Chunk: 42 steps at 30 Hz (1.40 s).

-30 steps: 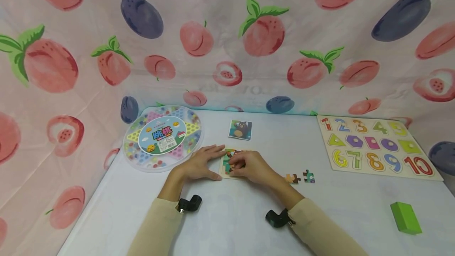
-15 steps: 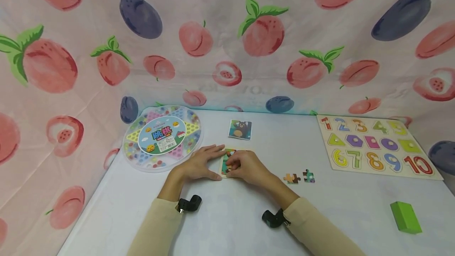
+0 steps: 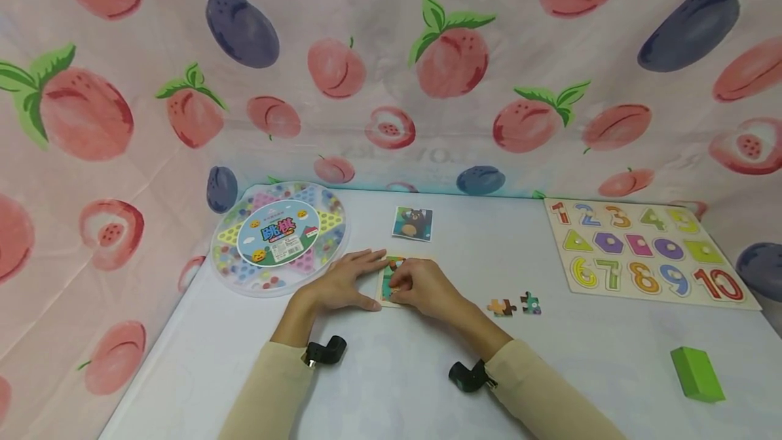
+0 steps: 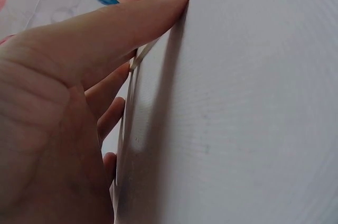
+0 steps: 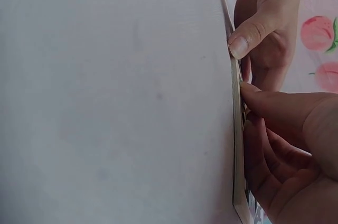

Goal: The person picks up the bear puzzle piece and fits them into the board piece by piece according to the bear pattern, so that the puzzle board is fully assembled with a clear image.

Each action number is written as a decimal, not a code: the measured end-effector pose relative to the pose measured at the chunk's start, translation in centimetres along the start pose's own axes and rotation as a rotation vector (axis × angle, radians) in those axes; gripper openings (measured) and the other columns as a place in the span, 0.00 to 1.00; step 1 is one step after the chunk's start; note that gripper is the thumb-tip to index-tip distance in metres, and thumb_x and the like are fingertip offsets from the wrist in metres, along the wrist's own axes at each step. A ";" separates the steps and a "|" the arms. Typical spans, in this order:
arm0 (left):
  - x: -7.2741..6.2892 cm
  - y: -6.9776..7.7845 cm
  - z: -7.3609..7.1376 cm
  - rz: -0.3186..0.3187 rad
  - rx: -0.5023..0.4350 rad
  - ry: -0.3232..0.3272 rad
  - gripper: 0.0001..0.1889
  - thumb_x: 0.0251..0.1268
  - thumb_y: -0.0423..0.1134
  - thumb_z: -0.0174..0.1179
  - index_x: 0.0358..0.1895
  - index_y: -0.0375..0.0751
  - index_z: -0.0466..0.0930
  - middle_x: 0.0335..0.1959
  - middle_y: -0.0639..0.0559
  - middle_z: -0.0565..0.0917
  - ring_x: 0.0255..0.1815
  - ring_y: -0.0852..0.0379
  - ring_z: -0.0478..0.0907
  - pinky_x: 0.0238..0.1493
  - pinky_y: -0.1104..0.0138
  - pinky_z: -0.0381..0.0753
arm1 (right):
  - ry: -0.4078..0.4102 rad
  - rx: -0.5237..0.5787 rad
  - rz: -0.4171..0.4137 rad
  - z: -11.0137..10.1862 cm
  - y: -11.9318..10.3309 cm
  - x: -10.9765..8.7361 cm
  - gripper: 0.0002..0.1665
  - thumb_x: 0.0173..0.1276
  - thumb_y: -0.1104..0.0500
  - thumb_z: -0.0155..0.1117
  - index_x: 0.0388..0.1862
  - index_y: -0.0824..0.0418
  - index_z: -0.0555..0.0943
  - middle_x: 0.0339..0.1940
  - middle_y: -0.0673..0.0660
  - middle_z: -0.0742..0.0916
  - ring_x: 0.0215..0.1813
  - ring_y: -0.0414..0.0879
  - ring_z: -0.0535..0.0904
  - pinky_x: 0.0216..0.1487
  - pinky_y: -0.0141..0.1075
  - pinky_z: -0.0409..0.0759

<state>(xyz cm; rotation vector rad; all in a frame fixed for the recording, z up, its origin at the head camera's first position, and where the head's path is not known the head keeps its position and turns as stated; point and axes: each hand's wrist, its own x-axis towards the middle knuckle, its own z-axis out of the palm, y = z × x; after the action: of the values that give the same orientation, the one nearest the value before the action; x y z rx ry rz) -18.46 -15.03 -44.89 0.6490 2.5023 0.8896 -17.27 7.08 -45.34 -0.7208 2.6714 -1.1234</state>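
A small jigsaw board (image 3: 379, 286) with a pale rim lies on the white table between both hands. My left hand (image 3: 341, 282) rests at its left side with fingers spread fairly straight; the thumb touches the board's near corner, as the right wrist view also shows. Over the board, my right hand (image 3: 430, 288) has thumb and fingers bent together, pinching a puzzle piece that the fingers mostly hide. In the right wrist view the thumb (image 5: 274, 109) and fingertips meet just above the board's edge (image 5: 238, 150). Part of the green and orange picture shows beside them.
Two loose puzzle pieces, a brown one (image 3: 502, 307) and a green one (image 3: 531, 303), lie right of the board. A bear picture card (image 3: 412, 223) lies behind it. Around stand a round marble game (image 3: 293, 270), a number board (image 3: 660, 299) and a green block (image 3: 698, 375).
My right hand has shifted slightly left over the board, and its forearm no longer overlaps the brown loose piece. My left hand has stayed in place.
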 end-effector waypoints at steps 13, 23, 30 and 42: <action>0.1 -0.2 0.1 0.009 -0.003 -0.003 0.45 0.55 0.51 0.76 0.77 0.55 0.66 0.84 0.59 0.57 0.87 0.44 0.46 0.81 0.33 0.44 | 0.013 -0.047 0.029 -0.1 0.2 -0.1 0.17 0.55 0.57 0.82 0.45 0.59 0.91 0.35 0.52 0.88 0.29 0.38 0.72 0.30 0.25 0.70; 0.0 -0.2 0.1 0.011 -0.002 -0.001 0.45 0.55 0.51 0.76 0.78 0.55 0.65 0.84 0.59 0.58 0.87 0.43 0.46 0.82 0.33 0.44 | -0.026 -0.070 0.014 -0.2 0.3 -0.5 0.18 0.61 0.55 0.77 0.51 0.58 0.90 0.35 0.52 0.88 0.35 0.39 0.73 0.33 0.28 0.67; 0.1 0.0 0.0 0.018 0.003 -0.011 0.45 0.56 0.51 0.75 0.78 0.54 0.65 0.84 0.58 0.57 0.87 0.43 0.46 0.82 0.33 0.43 | -0.056 -0.128 -0.028 -0.5 0.5 -0.5 0.18 0.66 0.54 0.73 0.54 0.56 0.89 0.38 0.50 0.90 0.39 0.38 0.76 0.46 0.34 0.75; 0.1 -0.1 0.0 0.013 0.010 -0.014 0.46 0.56 0.51 0.75 0.78 0.55 0.64 0.84 0.58 0.58 0.87 0.44 0.46 0.82 0.34 0.44 | -0.061 -0.144 0.016 -0.8 0.7 -0.8 0.19 0.67 0.52 0.73 0.56 0.50 0.88 0.52 0.52 0.90 0.55 0.46 0.82 0.55 0.45 0.81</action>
<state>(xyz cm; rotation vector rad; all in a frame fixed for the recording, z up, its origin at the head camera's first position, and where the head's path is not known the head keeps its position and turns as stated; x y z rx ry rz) -18.61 -15.04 -44.93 0.6736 2.4948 0.8745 -17.06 8.36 -45.29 -0.7425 2.7224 -0.8972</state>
